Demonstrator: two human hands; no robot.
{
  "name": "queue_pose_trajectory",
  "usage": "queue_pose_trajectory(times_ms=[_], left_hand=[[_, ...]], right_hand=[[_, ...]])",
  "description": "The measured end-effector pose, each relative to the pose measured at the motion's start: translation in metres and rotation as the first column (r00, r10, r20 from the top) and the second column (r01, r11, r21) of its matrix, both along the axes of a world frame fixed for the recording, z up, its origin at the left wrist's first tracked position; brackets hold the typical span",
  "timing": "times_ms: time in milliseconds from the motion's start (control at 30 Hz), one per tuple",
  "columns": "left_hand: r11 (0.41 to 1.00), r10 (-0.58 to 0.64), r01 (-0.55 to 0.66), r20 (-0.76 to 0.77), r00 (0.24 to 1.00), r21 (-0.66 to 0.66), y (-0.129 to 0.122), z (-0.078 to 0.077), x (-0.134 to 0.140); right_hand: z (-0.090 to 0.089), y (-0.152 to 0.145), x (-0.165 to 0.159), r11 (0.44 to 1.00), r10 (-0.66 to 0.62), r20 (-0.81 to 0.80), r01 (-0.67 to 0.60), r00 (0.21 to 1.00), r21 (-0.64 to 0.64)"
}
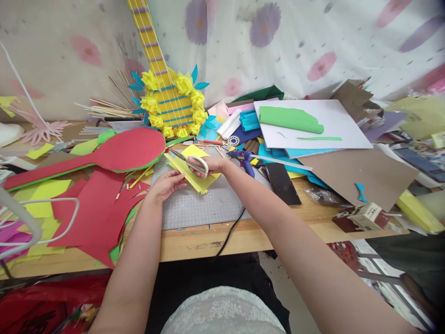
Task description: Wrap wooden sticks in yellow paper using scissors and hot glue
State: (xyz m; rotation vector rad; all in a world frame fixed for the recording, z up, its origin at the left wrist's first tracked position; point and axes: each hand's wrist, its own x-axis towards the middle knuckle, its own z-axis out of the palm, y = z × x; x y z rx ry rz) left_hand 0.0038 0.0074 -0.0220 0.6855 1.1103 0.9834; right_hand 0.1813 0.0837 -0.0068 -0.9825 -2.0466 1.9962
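Observation:
My right hand (211,165) grips a pair of scissors (194,163) with white handles. Their blades point to the upper left and lie over yellow paper (194,182). At the paper's left edge is my left hand (169,183), its fingers bent and closed against that edge. The paper looks folded or layered, with narrow strips along its lower left side. Beneath it lies a grey cutting mat (215,208) marked with a grid. A blue glue gun (245,160) rests just right of my right hand.
A yellow paper guitar (170,104) with flowers leans at the back. On the left lie a red paddle-like shape (132,149) and red paper scraps (93,208). Toward the right are a black phone (283,183), a white board (333,125), brown cardboard (361,174) and a small carton (365,217).

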Motion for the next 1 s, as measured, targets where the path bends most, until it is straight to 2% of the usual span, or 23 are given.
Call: queue_pose_trajectory(times_ms=[67,100,133,200,233,300,367,467,500,567,600,667,700,733,800,833,867,900,967,1000], left_hand=[[0.991,0.097,-0.102,0.062,0.993,0.084,0.002,-0.002,-0.002],[0.976,0.164,-0.177,0.106,0.981,0.130,0.004,-0.003,-0.002],[0.951,0.236,-0.260,0.151,0.960,0.168,0.006,-0.005,-0.003],[0.885,0.371,-0.417,0.227,0.900,0.207,0.011,-0.010,-0.002],[0.852,0.426,-0.479,0.254,0.868,0.209,0.013,-0.012,0.000],[0.800,0.501,-0.564,0.288,0.816,0.206,0.017,-0.017,0.004],[0.776,0.525,-0.595,0.306,0.794,0.212,0.019,-0.020,0.010],[0.779,0.503,-0.579,0.313,0.806,0.239,0.018,-0.022,0.016],[0.784,0.491,-0.569,0.314,0.813,0.247,0.018,-0.022,0.017],[0.792,0.464,-0.547,0.316,0.828,0.270,0.017,-0.022,0.018],[0.794,0.453,-0.538,0.316,0.834,0.283,0.016,-0.022,0.018],[0.792,0.437,-0.526,0.312,0.843,0.310,0.016,-0.023,0.019],[0.791,0.430,-0.518,0.306,0.849,0.325,0.017,-0.024,0.020],[0.789,0.425,-0.511,0.299,0.855,0.342,0.017,-0.026,0.022],[0.779,0.420,-0.500,0.279,0.864,0.377,0.018,-0.028,0.025],[0.774,0.420,-0.497,0.269,0.867,0.393,0.018,-0.029,0.026],[0.770,0.420,-0.494,0.262,0.869,0.404,0.018,-0.030,0.027],[0.766,0.420,-0.492,0.258,0.870,0.413,0.018,-0.031,0.028],[0.758,0.416,-0.487,0.254,0.873,0.434,0.017,-0.032,0.028],[0.751,0.414,-0.485,0.253,0.875,0.448,0.016,-0.031,0.027]], right_hand=[[0.002,0.001,0.005,0.981,-0.044,0.096,0.025,0.994,0.193],[0.003,0.000,0.007,0.941,-0.104,0.184,0.036,0.977,0.337],[0.004,-0.001,0.008,0.872,-0.194,0.282,0.033,0.939,0.489],[0.005,-0.006,0.008,0.684,-0.418,0.424,-0.029,0.803,0.729],[0.003,-0.009,0.007,0.604,-0.510,0.455,-0.073,0.730,0.793],[-0.002,-0.015,0.004,0.506,-0.616,0.459,-0.124,0.640,0.853],[-0.010,-0.022,0.003,0.428,-0.645,0.399,-0.125,0.652,0.895],[-0.020,-0.033,0.010,0.282,-0.612,0.207,-0.034,0.763,0.959],[-0.021,-0.038,0.017,0.250,-0.602,0.141,0.018,0.786,0.968],[-0.018,-0.048,0.037,0.232,-0.633,0.057,0.119,0.772,0.965],[-0.016,-0.054,0.050,0.251,-0.672,0.055,0.158,0.739,0.955],[-0.010,-0.063,0.079,0.334,-0.783,0.132,0.232,0.608,0.914],[-0.008,-0.066,0.094,0.343,-0.846,0.164,0.283,0.507,0.896],[-0.007,-0.067,0.107,0.325,-0.893,0.176,0.323,0.414,0.889],[-0.009,-0.065,0.127,0.208,-0.952,0.100,0.370,0.289,0.906],[-0.012,-0.061,0.133,0.142,-0.958,0.034,0.366,0.286,0.920],[-0.016,-0.055,0.136,0.112,-0.950,-0.006,0.358,0.312,0.927],[-0.021,-0.050,0.136,0.125,-0.930,-0.015,0.353,0.367,0.927],[-0.030,-0.039,0.132,0.216,-0.881,0.017,0.371,0.472,0.903],[-0.034,-0.035,0.129,0.263,-0.866,0.033,0.400,0.499,0.878]])
